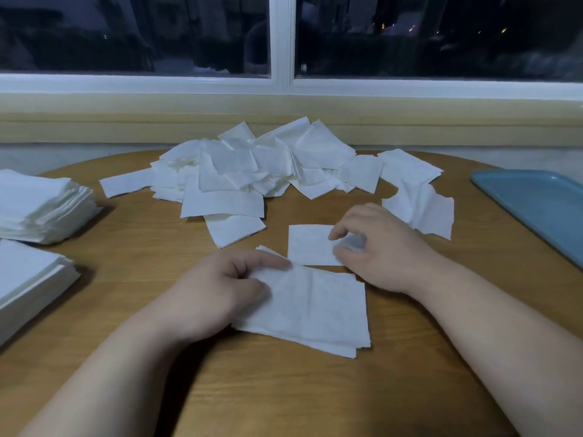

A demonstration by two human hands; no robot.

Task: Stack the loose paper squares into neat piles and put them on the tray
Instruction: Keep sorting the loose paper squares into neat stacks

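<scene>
Nearest the camera: two bare forearms reach in over the round wooden tabletop [284, 389].

Left hand [227, 285]: grasping. Its thumb lies on top of a small pile [315, 307] of white paper squares, and the fingers curl round the pile's left edge. The pile lies flat on the tabletop in front of the person, its edges roughly aligned, with lower sheets showing at the near right corner.

Right hand [378, 247]: grasping. Curled fingers pinch the right edge of a single square [310, 244]. The fingertips are slightly blurred. This square lies just beyond the small pile, its near edge touching or overlapping the pile's far edge.

Left edge of view: near stack [28, 279], squared up and cut off by the frame. Just behind it is the far stack [41, 206], thicker, with its layers visible at the side. Both rest on the tabletop, well apart from the hands.

Right of the right hand: a few stray squares [416, 212], overlapping.

Right edge of view: blue tray [536, 206], on the tabletop, partly out of frame, well apart from both stacks and the small pile.

Further back, centre: loose heap [252, 171] of squares, disordered and overlapping at all angles, spreading across the far side of the tabletop.

Behind the tabletop: pale sill [284, 105], then a white-framed window [284, 42], dark outside, with a few points of light.
</scene>
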